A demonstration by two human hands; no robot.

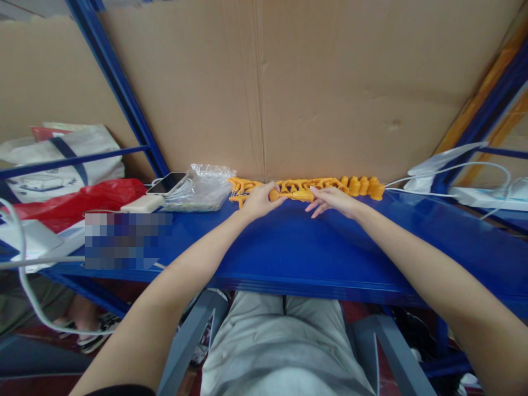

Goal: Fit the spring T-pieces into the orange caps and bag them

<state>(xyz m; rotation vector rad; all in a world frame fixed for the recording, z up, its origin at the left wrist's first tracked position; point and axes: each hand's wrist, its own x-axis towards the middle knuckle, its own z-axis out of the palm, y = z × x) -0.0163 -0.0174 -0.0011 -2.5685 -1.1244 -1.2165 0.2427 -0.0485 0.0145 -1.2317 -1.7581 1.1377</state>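
I had L hand pinching an orange plastic piece, R hand resting fingers-loose on the orange row, holding nothing.

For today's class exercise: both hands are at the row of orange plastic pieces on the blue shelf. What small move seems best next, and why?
Probably lift out the piece under the left hand, steadied by the right hand: both already touch the row of orange pieces, which lies against the cardboard.
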